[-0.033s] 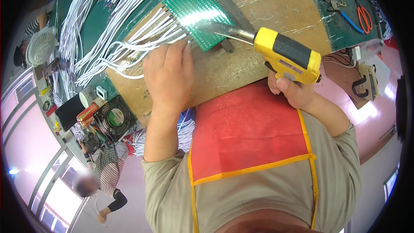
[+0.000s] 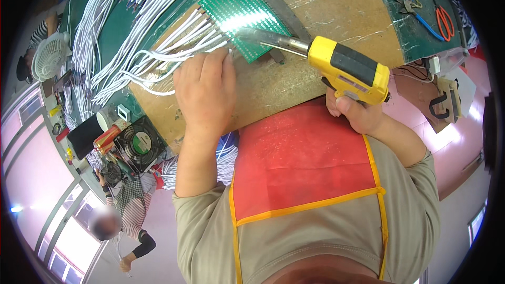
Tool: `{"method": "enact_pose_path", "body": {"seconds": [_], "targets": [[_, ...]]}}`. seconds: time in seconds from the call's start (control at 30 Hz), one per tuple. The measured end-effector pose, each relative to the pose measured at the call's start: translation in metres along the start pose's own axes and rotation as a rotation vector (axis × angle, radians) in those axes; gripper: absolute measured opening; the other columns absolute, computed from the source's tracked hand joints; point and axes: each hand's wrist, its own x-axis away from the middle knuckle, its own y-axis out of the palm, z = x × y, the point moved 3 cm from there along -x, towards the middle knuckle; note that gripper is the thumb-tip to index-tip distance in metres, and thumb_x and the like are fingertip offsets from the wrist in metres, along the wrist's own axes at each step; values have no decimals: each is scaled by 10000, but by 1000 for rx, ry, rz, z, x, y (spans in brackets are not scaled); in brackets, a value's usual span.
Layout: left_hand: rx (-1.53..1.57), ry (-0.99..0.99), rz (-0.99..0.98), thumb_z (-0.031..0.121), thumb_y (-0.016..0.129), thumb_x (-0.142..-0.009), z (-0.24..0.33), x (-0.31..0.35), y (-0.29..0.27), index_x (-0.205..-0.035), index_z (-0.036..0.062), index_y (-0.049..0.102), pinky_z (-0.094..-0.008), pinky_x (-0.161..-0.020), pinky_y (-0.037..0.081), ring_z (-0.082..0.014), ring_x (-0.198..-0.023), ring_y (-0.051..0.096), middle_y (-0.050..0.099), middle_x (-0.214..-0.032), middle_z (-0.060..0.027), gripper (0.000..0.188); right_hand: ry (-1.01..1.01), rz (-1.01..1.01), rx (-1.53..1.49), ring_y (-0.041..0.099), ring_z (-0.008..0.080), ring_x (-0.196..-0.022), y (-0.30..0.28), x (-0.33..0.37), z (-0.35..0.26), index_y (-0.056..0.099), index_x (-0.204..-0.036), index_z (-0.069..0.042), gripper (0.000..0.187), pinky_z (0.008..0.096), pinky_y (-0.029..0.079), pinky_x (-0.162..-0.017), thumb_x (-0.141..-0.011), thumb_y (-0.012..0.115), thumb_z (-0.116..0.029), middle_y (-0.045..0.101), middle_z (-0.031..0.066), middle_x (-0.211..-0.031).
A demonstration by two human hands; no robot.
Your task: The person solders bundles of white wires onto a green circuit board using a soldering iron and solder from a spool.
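Note:
A yellow and black soldering gun [image 2: 350,68] is gripped in my right hand [image 2: 355,113], its handle wrapped by the fingers. The gun's metal nozzle [image 2: 273,38] points left, with its tip over the green circuit board [image 2: 239,0]; whether it touches, I cannot tell. My left hand [image 2: 205,89] is closed just below the board's lower left edge, on a white wire [image 2: 215,46] whose end lies at that edge. More white wires [image 2: 173,47] run from the board's left edge off to the left. My fingertips are partly hidden behind the knuckles.
Bundles of white cables [image 2: 100,26] cover the bench's left. Dark bars [image 2: 286,16] flank the board on the brown work mat [image 2: 342,5]. Blue-handled pliers [image 2: 423,8] and orange-handled scissors [image 2: 444,23] lie at right. A black fan [image 2: 138,144] stands lower left; a co-worker [image 2: 131,205] is beyond.
The soldering gun has shifted slightly left and downward in my right hand. My left hand has barely moved.

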Motion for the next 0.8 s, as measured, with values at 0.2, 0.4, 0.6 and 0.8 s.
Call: {"method": "enact_pose_path", "body": {"seconds": [0.2, 0.4, 0.6, 0.8], "targets": [[38, -7, 29, 126, 675, -866, 2, -6, -5, -922, 84, 692, -414, -671, 457, -308, -741, 613, 634, -784, -99, 72, -25, -9, 14, 477, 117, -607, 4, 3, 3, 454, -1297, 22, 530, 262, 423, -564, -932, 665, -299, 514, 58, -745], [42, -4, 4, 139, 668, -876, 1, -6, -2, -926, 85, 691, -410, -682, 459, -307, -758, 619, 641, -801, -95, 77, -2, 1, -5, 471, 112, -597, 6, 1, -1, 454, -1283, 39, 531, 253, 422, -553, -937, 658, -310, 510, 60, -726], [43, -12, -6, 146, 665, -881, 2, -7, -4, -932, 80, 689, -409, -691, 461, -310, -765, 620, 648, -812, -98, 87, 39, 4, -3, 471, 113, -608, 5, 3, -1, 462, -1264, 27, 478, 262, 427, -557, -944, 637, -283, 507, 61, -741], [47, -4, -18, 145, 665, -882, 1, -8, -4, -937, 74, 688, -410, -693, 461, -310, -764, 618, 647, -814, -102, 93, 64, 28, -24, 478, 119, -622, 6, 4, 0, 470, -1245, 12, 419, 269, 431, -565, -947, 611, -247, 509, 64, -761]]}}
